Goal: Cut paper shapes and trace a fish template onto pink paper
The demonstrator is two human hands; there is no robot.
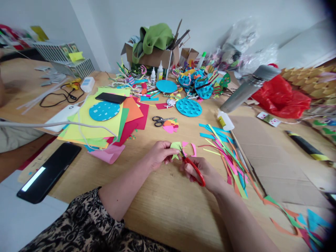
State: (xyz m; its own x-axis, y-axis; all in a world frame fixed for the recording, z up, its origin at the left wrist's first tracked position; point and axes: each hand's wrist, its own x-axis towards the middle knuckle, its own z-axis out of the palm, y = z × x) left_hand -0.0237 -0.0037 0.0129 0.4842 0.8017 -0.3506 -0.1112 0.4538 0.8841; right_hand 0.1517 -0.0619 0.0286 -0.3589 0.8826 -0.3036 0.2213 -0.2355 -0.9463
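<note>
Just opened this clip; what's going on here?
A seated-height view shows a person working with paper. The left grip holds a light-green paper piece; the right grip holds red-handled metal scissors against it. Bright pink paper scraps lie nearby on the light-brown wooden table. Farther off, black-handled metal scissors lie unheld.

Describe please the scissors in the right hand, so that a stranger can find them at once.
On the light brown wooden table, look near the middle for the right hand. It holds metal-bladed scissors at a small pale green paper piece. Their red handles set them apart from the black-handled scissors lying farther back.
</note>
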